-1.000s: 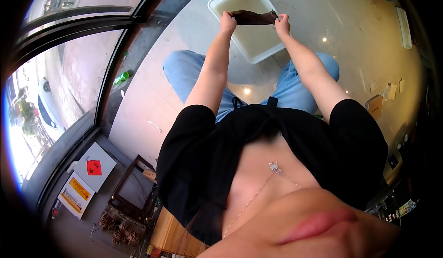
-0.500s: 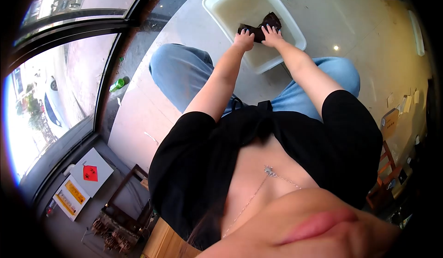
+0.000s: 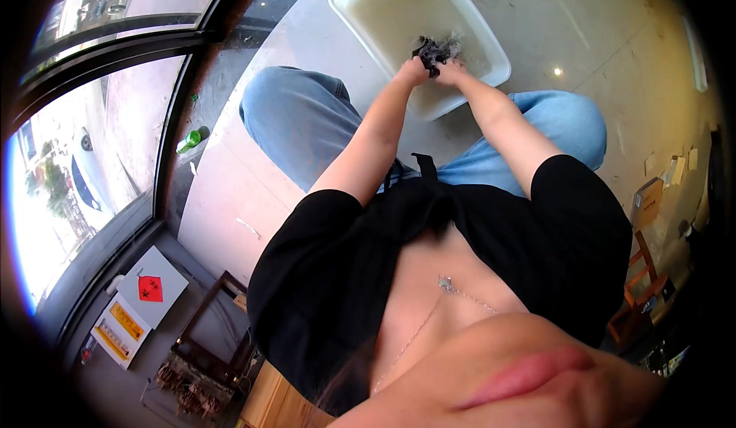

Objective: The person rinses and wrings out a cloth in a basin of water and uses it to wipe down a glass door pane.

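A dark wet cloth (image 3: 438, 51) is bunched up in murky water inside a white plastic tub (image 3: 494, 68), with splashes around it. My left hand (image 3: 415, 70) grips the cloth's left side, its fingers mostly hidden. Close by, my right hand (image 3: 450, 72) is closed on the right side of the same cloth, with fingers partly covered by fabric and splashing water. Both hands are near the tub's front end, inside its rim, almost touching each other.
My bent knees in blue jeans (image 3: 295, 118) flank the tub on the tiled floor (image 3: 253, 175). A green bottle (image 3: 192, 140) lies by the window frame at left. A wooden chair (image 3: 640, 282) and a cardboard piece (image 3: 648, 202) are at right.
My hands have drawn together, and the cloth has gone from stretched out to bunched between them. Water now splashes beside it.
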Tool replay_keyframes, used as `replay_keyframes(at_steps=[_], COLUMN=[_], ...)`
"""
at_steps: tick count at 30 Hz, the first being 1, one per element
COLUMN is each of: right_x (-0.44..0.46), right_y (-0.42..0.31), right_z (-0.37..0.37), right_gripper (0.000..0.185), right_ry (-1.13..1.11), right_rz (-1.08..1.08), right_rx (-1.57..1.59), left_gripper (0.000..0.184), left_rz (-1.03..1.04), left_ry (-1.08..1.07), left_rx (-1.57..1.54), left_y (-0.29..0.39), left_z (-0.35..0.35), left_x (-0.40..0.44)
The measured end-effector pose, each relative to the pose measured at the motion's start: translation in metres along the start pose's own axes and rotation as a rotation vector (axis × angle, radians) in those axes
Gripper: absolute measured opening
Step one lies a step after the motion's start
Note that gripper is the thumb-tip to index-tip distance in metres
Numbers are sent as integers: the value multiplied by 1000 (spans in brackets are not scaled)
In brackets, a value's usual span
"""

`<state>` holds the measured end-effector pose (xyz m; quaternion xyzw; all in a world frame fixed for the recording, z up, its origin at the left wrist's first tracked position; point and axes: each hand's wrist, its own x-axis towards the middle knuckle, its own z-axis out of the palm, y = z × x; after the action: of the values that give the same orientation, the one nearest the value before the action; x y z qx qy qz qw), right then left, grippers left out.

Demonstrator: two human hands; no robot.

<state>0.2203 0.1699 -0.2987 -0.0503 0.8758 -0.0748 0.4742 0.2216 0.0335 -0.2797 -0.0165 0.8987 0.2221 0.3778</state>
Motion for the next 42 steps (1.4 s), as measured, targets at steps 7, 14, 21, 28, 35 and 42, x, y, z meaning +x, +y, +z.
replay_keyframes(at_steps=[7, 14, 21, 28, 35, 42], right_x=[39, 10, -13, -5, 35, -21], right_y=[10, -31, -74, -47, 24, -12], right_z=[-2, -69, -73, -70, -47, -6], right_gripper=[35, 23, 33, 38, 32, 82], right_ry=[477, 111, 738, 698, 677, 240], right_rz=[-30, -338, -101, -19, 399, 9], right_rx=[1057, 1890, 767, 619, 675, 38], left_gripper=[70, 68, 41, 55, 46, 42], left_rz=[-356, -233, -5, -307, -413, -410], left_ry=[-88, -308, 215, 364, -8, -6], left_rx=[-948, -2022, -1698, -478, -886, -934], left_y=[8, 20, 8, 41, 11, -9], left_z=[-12, -44, -23, -57, -45, -32], left_x=[9, 16, 56, -2, 2, 11])
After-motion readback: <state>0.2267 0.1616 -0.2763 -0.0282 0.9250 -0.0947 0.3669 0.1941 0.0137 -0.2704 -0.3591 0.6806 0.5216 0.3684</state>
